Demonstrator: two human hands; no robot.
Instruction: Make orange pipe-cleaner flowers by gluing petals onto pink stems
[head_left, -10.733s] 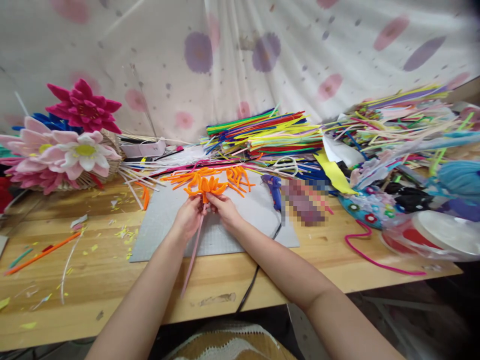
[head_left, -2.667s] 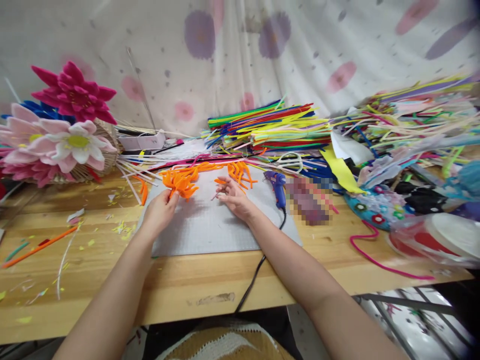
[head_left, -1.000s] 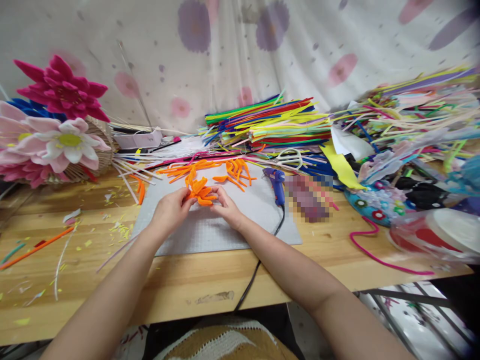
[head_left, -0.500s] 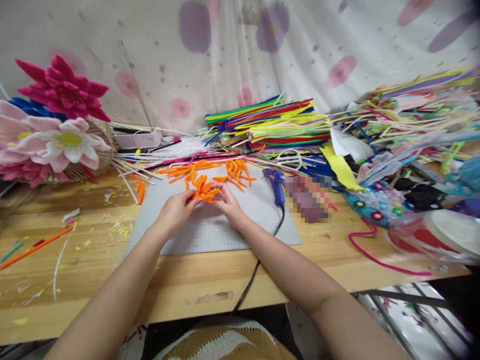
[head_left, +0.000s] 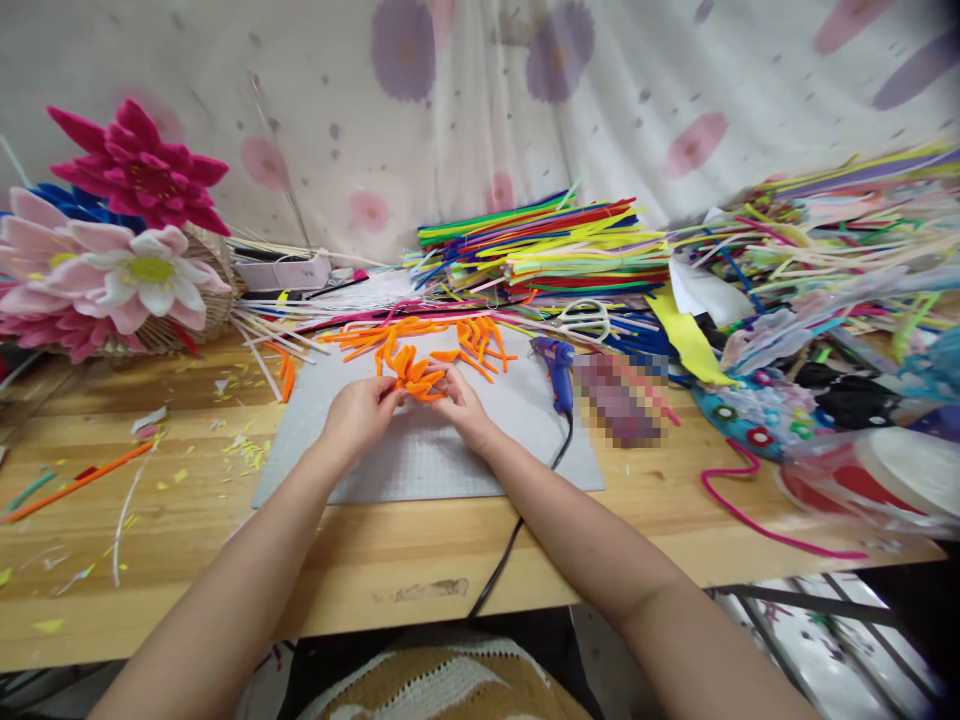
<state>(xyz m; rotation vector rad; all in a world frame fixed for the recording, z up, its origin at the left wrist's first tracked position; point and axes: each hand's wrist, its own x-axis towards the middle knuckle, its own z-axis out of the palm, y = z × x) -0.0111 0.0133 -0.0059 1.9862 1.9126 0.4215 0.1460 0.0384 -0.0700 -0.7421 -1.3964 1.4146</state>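
Note:
Both hands meet over a grey cutting mat (head_left: 442, 465) on a wooden table. My left hand (head_left: 358, 415) is closed on a bunch of orange pipe-cleaner petals (head_left: 415, 372), held up just above the mat. My right hand (head_left: 463, 403) pinches the same bunch from the right side, fingers pressed together on it. More loose orange petal pieces (head_left: 472, 340) lie on the mat just behind the hands.
A blue glue gun (head_left: 556, 367) lies right of the hands, its black cord running off the table's front edge. Stacked coloured pipe cleaners (head_left: 547, 250) and scissors (head_left: 583, 318) sit behind. Finished fabric flowers (head_left: 127, 260) stand at left, craft clutter at right.
Earlier my hands were apart, the left holding the orange bunch and the right at the loose pieces. They have come together and both now grip the bunch.

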